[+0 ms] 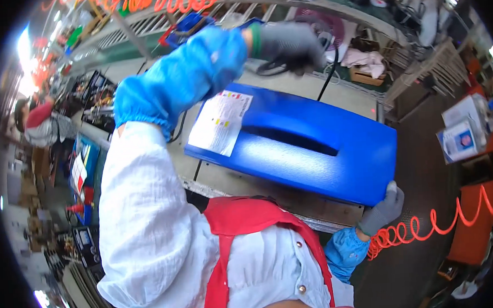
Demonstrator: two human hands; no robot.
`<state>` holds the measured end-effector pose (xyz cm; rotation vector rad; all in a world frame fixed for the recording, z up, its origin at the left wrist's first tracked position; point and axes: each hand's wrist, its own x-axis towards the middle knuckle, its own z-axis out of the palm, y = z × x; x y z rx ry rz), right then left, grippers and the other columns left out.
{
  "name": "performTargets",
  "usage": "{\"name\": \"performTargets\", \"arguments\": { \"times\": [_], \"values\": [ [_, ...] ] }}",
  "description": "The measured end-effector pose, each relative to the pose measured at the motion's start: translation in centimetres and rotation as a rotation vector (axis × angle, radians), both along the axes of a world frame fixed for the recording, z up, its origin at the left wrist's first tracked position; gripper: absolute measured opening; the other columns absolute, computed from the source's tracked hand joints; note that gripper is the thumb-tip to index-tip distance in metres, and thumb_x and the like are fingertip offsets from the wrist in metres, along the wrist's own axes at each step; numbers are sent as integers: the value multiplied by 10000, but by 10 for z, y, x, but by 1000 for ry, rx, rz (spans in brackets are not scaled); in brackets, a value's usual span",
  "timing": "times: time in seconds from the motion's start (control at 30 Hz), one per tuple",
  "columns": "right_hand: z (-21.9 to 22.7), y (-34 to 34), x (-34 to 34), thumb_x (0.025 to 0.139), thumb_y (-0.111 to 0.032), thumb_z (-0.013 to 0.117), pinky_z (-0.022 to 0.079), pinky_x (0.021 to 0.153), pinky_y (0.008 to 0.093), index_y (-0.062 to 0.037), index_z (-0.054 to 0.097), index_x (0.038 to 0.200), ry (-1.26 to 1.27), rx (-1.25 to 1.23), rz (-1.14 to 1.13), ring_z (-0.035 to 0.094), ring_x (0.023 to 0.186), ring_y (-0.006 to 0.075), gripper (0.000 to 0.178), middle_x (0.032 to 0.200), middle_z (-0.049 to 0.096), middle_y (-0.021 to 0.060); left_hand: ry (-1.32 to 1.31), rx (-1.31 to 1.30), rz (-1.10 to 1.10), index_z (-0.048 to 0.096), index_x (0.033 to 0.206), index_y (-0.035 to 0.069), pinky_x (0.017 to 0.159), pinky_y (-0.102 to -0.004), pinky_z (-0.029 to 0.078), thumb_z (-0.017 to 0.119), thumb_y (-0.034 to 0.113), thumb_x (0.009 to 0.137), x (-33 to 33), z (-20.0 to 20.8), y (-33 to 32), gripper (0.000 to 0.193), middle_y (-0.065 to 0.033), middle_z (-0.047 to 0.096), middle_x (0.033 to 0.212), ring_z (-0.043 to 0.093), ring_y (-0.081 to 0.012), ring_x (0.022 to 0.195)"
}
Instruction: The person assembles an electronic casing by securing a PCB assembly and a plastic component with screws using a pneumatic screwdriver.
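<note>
A blue metal housing [306,126] with a long dark slot in its top lies aslant before me on the work surface. A white printed label [222,122] covers its left end. My right hand [384,209], in a grey glove, grips the housing's near right corner. Beyond the far edge my left hand [291,44], also gloved in grey, is reached across and blurred by motion. Its fingers look closed around a black cable [272,68], which loops out below the hand. Another dark stretch of cable [328,80] runs down behind the housing.
An orange coiled hose [423,231] hangs at the right, beside my right forearm. Behind the work surface is a roller conveyor [239,12] with a blue bin [189,24]. A box with pink cloth [364,64] stands at the far right. Another person [44,123] is at the far left.
</note>
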<state>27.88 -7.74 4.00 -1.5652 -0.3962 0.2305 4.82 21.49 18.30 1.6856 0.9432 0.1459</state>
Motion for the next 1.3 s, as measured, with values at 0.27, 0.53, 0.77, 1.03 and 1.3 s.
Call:
{"name": "performTargets", "arguments": {
  "times": [0.27,0.53,0.77,1.03,1.3],
  "values": [
    [-23,-13,5,809,-161,677,497,793,386,31,594,1088,-1289,-255,217,618,892,291,349,970,633,141,464,1219,-52,667,1059,120,782,-407,486,563,551,845,-123,-73,2,492,-99,665,935,634,-274,892],
    [-60,-16,32,935,-388,495,461,798,507,-31,602,1036,-1047,-132,104,588,883,391,387,966,610,237,36,678,1121,673,900,37,694,-395,492,613,380,820,-355,-204,-212,357,-170,658,839,641,-304,774],
    [-52,-16,-52,895,-419,561,459,855,477,-7,598,1126,-685,369,376,590,946,410,474,944,622,261,593,294,1724,705,876,50,810,-399,503,638,301,765,-599,-361,-418,282,-153,683,905,653,-306,894],
    [-26,31,-257,944,-332,462,458,740,516,-36,644,954,-1416,-404,-120,597,838,400,348,965,623,213,637,421,2156,669,908,52,824,-448,495,597,213,781,-748,-351,-466,218,-177,677,904,640,-369,895],
    [-30,43,-253,928,-364,461,460,781,506,-11,604,1043,-1301,-500,-88,595,879,416,398,936,624,236,745,492,2408,648,884,48,805,-451,473,612,178,776,-836,-379,-468,173,-181,630,930,602,-368,900]
  ]
}}
